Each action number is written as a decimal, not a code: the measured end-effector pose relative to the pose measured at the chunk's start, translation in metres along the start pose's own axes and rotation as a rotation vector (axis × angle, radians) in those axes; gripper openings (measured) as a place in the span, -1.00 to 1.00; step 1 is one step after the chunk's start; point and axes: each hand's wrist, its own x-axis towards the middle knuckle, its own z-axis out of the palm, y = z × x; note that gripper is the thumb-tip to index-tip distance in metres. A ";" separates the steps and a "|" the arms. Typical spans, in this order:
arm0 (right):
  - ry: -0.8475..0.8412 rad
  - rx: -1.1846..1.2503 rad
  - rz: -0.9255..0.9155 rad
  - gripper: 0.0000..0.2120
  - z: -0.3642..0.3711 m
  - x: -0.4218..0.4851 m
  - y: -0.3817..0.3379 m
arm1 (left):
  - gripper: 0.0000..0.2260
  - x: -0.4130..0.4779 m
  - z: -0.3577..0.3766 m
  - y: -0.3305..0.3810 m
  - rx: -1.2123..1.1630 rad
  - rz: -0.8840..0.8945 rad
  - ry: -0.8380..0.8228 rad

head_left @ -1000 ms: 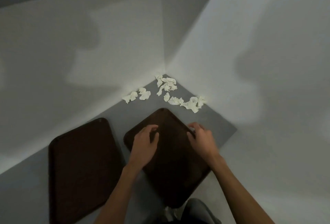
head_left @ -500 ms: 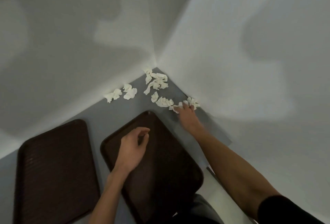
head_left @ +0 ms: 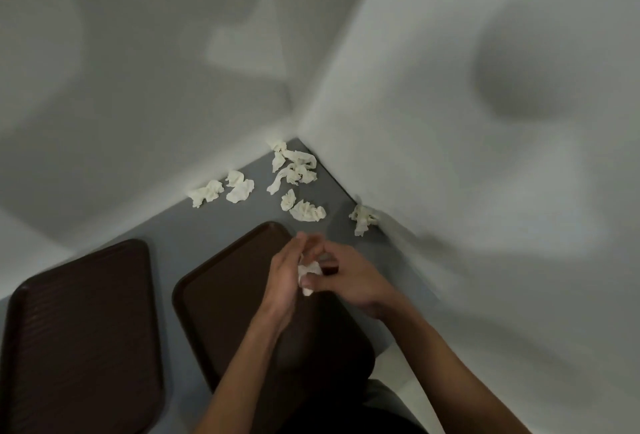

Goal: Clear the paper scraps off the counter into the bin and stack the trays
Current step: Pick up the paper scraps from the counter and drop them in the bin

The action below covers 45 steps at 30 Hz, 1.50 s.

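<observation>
The right hand [head_left: 346, 277] has come back from the counter's right edge, where half a second ago it was reaching into the scraps along the wall. It is now over the far corner of the right tray [head_left: 225, 298] with 1 paper scrap [head_left: 308, 272] pinched between thumb and curled fingertips. The left hand [head_left: 284, 274] has lifted off that tray and swung in to meet it. Its fingers are nearly straight, with the palm turned toward the right hand and laid against the scrap rather than closed round it — it looks like a hand-over, or the start of gathering scraps into a cupped palm.

The wall-side group has thinned: only 1 clump [head_left: 362, 219] lies there now, against the wall at the right edge of the counter [head_left: 207, 225]. The rest look untouched — a pile [head_left: 294, 167] in the far corner, 2 pieces [head_left: 221, 191] along the left wall, and 2 more [head_left: 304, 208] just beyond the right tray's far corner.

So clearing has only begun: 1 scrap is up and most are still down. No bin is in view, so I cannot tell where the scrap will go. The left tray [head_left: 79, 329] lies flat beside the right one, apart from it; the 2 trays are not yet stacked.
</observation>
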 end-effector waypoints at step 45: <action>0.080 -0.701 -0.494 -0.73 0.331 -0.116 -0.016 | -0.77 -0.311 -0.277 -0.080 -0.025 0.220 0.534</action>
